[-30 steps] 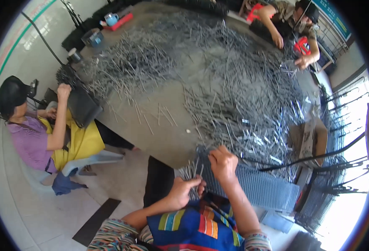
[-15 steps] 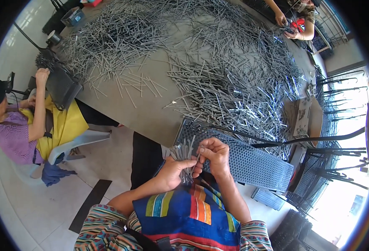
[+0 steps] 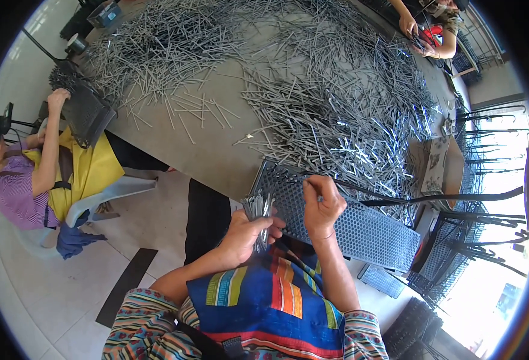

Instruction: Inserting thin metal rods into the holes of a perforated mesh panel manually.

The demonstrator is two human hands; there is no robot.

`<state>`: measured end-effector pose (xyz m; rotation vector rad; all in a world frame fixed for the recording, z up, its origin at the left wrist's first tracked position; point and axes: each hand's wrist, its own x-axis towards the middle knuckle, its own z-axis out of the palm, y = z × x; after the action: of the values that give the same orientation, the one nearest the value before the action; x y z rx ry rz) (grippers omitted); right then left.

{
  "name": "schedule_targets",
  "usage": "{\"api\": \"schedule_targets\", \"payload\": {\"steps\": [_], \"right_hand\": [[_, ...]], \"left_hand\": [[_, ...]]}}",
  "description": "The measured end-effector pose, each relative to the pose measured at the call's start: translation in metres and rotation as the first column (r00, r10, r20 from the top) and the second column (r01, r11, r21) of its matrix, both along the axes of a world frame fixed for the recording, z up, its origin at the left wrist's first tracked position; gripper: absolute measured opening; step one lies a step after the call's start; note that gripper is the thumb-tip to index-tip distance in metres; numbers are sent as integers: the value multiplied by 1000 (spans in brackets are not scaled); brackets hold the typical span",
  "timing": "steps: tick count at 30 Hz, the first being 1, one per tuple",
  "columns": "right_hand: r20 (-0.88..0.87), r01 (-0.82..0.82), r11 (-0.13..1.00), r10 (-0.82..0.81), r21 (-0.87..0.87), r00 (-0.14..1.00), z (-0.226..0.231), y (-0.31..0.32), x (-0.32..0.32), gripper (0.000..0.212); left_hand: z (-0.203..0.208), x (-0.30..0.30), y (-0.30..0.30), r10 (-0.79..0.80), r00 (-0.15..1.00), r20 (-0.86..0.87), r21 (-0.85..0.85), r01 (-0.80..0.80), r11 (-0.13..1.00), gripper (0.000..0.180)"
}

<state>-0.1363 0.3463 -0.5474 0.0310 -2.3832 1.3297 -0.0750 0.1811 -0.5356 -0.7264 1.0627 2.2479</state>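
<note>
My left hand (image 3: pixel 240 239) is closed round an upright bundle of thin grey strips (image 3: pixel 257 210), their ends fanning out above the thumb. To the right of it, my right hand (image 3: pixel 324 207) hovers over a dark perforated panel (image 3: pixel 366 240), thumb and fingertips pinched together at the panel's far side. Whatever lies in that pinch is too small to make out. The panel slants from the table's front edge down to the right, close before me. Beyond it lies a large heap of the same kind of strips (image 3: pixel 348 138).
More strips (image 3: pixel 174 54) cover the table (image 3: pixel 198 162) further back. A cardboard box (image 3: pixel 441 171) stands at the right, beside dark mesh pieces with long bars (image 3: pixel 486 198). One person (image 3: pixel 21 180) sits at the left with a dark panel; another person's hands (image 3: pixel 420 39) work at the far right.
My right hand has moved away from the bundle, up and to the right over the panel. My left hand keeps its hold on the strips. The view has shifted slightly.
</note>
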Motion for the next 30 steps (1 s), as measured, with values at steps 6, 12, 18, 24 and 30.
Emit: {"api": "schedule_targets", "payload": {"steps": [6,12,18,24,30], "right_hand": [[4,-199,942,206,272,979,5,-9,-7,16],[-3,-177,851,206,494,979,7,-4,-11,16],[-53,-157,838,216,522,975,7,-2,-7,17],[431,-366,909,416,-197,801,16,8,24,19],[469,200,695,221,-691,855,9,9,28,6]], "left_hand": [[-5,1,-2,-11,999,47,-2,11,1000,15],[-8,3,-2,3,999,33,6,-3,1000,12],[-6,2,-3,-2,998,65,38,0,999,13],[-5,3,-1,-33,999,2,118,33,992,13],[-4,2,5,107,987,116,15,-110,994,17]]}}
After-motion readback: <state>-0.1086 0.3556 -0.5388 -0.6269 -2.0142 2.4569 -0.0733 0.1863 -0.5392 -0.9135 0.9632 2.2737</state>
